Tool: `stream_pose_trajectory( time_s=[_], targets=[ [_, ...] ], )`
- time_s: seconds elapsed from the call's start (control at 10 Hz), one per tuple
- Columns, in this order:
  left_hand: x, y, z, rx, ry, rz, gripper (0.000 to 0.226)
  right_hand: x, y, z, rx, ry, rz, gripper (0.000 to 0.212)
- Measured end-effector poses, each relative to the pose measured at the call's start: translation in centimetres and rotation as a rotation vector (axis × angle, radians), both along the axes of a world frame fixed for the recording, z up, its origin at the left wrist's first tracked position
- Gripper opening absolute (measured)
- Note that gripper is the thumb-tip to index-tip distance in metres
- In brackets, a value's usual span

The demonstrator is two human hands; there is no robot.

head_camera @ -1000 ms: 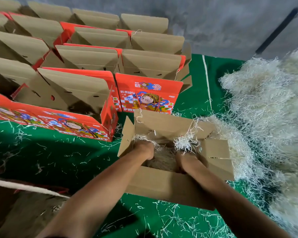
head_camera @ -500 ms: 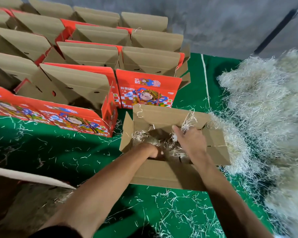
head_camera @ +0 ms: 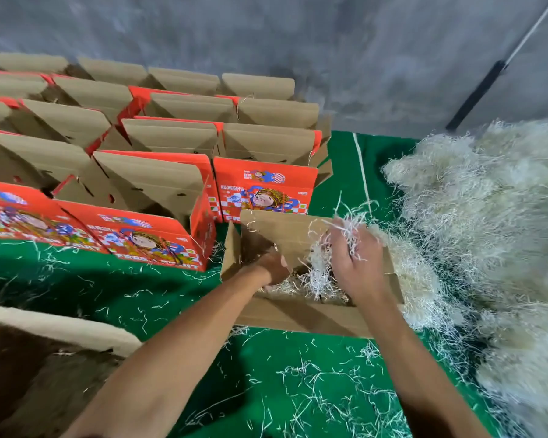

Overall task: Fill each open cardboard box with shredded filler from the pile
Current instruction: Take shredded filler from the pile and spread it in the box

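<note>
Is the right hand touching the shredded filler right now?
Touching. The head view shows the right hand raised above the open box, with white strands of shredded filler caught between its curled fingers and trailing down into the box.

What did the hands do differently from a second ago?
The right hand came up out of the open box, where it had been pushing filler down, and now holds a tuft of white shreds above it, toward the pile. The left hand stayed low inside the box. The box and the rows of red boxes behind it have not moved.
</note>
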State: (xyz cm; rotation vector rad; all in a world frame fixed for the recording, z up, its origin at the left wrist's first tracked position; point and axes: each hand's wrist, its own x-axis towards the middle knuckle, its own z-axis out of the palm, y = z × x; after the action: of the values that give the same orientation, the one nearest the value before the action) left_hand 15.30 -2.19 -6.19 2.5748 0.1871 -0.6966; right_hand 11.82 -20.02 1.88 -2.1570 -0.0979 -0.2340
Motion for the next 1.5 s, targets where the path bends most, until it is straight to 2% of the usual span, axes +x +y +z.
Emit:
stream_pose_trajectory(
  time_s=[0.1, 0.2, 0.3, 0.4, 0.6, 0.7, 0.8, 0.9, 1.0, 1.1, 1.2, 1.3, 1.4, 1.5],
  targets=[
    [-1.3, 0.4, -0.1, -0.080, -0.013, 0.015, 0.025, -0.1, -0.8, -2.6, -0.264, 0.188, 0.231, 0.030],
    [-2.0, 0.6, -0.5, -0.104, 0.031, 0.043, 0.014, 0.1, -2.0, -5.5, -0.480, 0.463, 0.346, 0.047],
    [-2.2, 0.6, -1.0, -0.135, 0.010, 0.035, 0.016, 0.5, -2.1, -6.5, -0.420, 0.397, 0.245, 0.042],
    [-1.9, 0.2, -1.7, -0.121, 0.007, 0.024, 0.014, 1.8, -1.2, -6.5, -0.512, 0.352, 0.279, 0.023],
    [-0.9, -0.5, -3.9, 0.129, 0.100, -0.192, 0.026, 4.5, 0.6, -9.7, -0.741, 0.583, 0.542, 0.020],
    [-0.4, -0.3, -5.9, 0.203, 0.282, -0.258, 0.043, 5.3, 1.0, -12.7, -0.867, 0.820, 0.538, 0.019],
    [0.0, -0.1, -7.3, 0.288, 0.366, -0.289, 0.046, 6.2, 1.4, -14.6, -0.930, 0.852, 0.558, 0.032],
    [0.7, -0.3, -7.8, 0.322, 0.390, -0.300, 0.035, 7.3, 1.6, -15.7, -0.990, 0.767, 0.580, 0.042],
    [1.1, -0.6, -7.1, 0.331, 0.369, -0.264, 0.043, 7.9, 1.9, -16.1, -1.052, 0.729, 0.624, 0.050],
    [1.8, -0.6, -5.6, 0.244, 0.272, -0.257, 0.045, 7.7, 2.0, -15.1, -1.026, 0.711, 0.612, 0.064],
    [3.0, 0.0, -4.2, 0.162, 0.115, -0.258, 0.033, 8.6, 1.8, -13.9, -1.018, 0.580, 0.456, 0.026],
    [2.5, -0.1, -4.1, 0.308, 0.206, -0.326, 0.033, 8.3, 1.8, -13.6, -0.980, 0.675, 0.463, 0.019],
    [1.4, 0.2, -5.3, 0.425, 0.352, -0.369, 0.039, 6.8, 2.2, -14.5, -0.931, 0.969, 0.662, 0.040],
    [1.4, 0.6, -5.1, 0.371, 0.387, -0.337, 0.041, 6.9, 3.1, -13.8, -0.952, 0.943, 0.686, 0.055]
  ],
)
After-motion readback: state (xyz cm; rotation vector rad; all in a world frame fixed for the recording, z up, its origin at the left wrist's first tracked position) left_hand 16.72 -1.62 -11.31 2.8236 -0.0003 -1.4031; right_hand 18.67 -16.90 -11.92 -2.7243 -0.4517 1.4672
